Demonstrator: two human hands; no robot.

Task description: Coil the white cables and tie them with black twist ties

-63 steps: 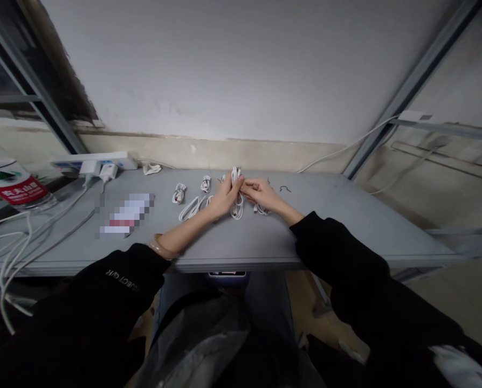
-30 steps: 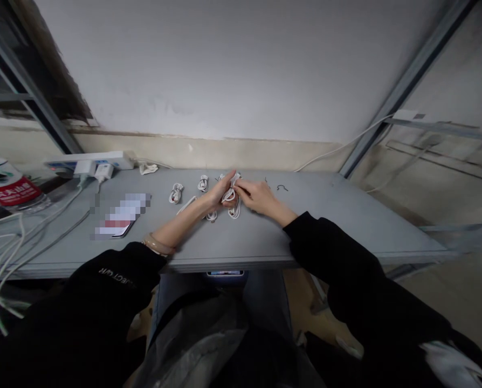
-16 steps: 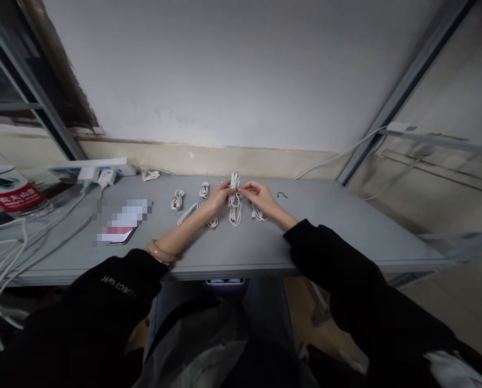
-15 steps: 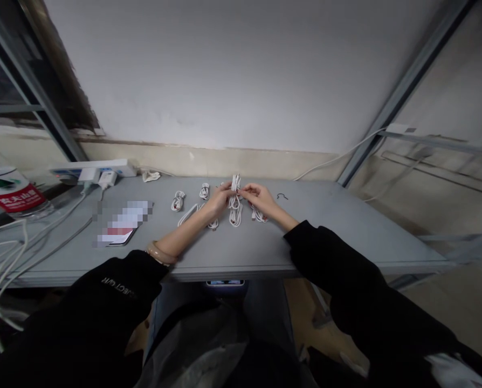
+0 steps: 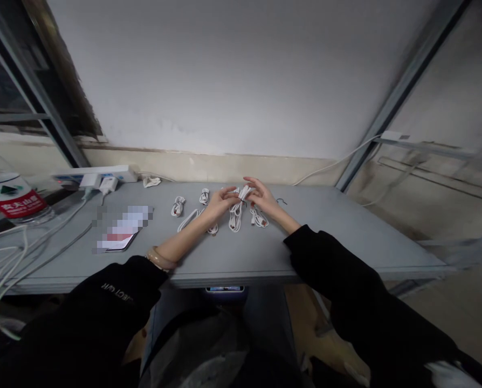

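Above the desk, a coiled white cable (image 5: 245,192) is held upright between my two hands, a dark tie around its middle. My left hand (image 5: 220,203) pinches it from the left, fingers closed near the tie. From the right, my right hand (image 5: 264,199) grips the same coil, with the upper fingers raised. Just below lies another white cable bundle (image 5: 235,221), partly covered by the held one. A further white cable bundle (image 5: 259,218) rests under my right hand. Beneath my left forearm a looped white cable (image 5: 189,219) is partly hidden.
Two tied cable bundles, one nearer (image 5: 178,206) and one farther back (image 5: 204,196), lie left of my hands. A black twist tie (image 5: 281,201) is at right. Leftward are a phone (image 5: 123,231), a power strip (image 5: 122,172) with plugs, and a red-labelled bottle (image 5: 16,202).
The held cable has tilted to the right and its tie now shows. My right hand's fingers have lifted and spread somewhat, while my left hand stays nearly in place.
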